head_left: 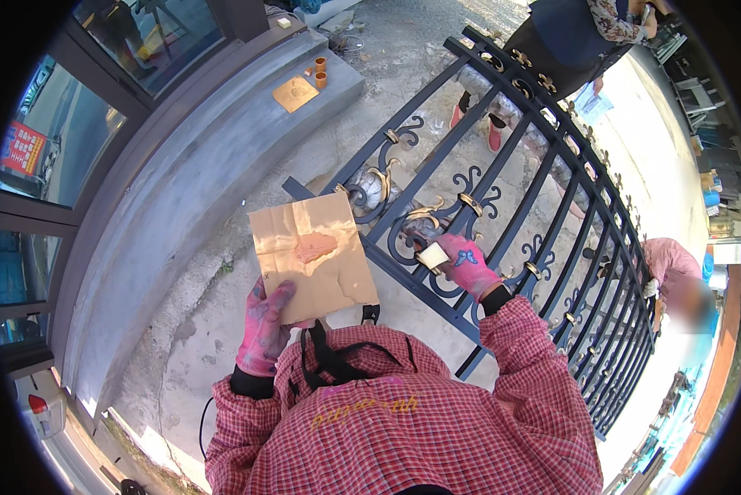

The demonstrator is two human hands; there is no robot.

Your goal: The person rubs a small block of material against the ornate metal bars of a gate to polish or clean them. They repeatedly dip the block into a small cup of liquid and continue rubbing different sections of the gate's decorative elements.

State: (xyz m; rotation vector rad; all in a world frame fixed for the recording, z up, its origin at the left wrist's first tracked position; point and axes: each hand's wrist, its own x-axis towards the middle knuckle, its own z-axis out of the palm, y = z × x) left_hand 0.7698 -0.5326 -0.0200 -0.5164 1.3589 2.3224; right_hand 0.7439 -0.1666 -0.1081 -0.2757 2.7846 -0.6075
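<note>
My left hand [265, 323], in a pink glove, is closed on the lower left edge of a square cardboard piece [279, 223] with a wet-looking gold-orange patch at its middle. In my right hand [472, 268], gloved in pink with a blue butterfly, is a small pale sponge block [433, 256]. The sponge is close to the scrollwork of a black metal fence panel [436, 169]; whether it touches the metal, I cannot tell. Several scrolls and collars on the panel, such as a collar [470, 204] just beyond my right hand, are gold.
On the grey step [222, 107] at the left lie a gold-smeared card [295, 94] and two small orange-brown cups [321, 79]. Someone in dark clothes [568, 41] stands beyond the panel. Another person in a pink checked top [671, 257] bends at its right end.
</note>
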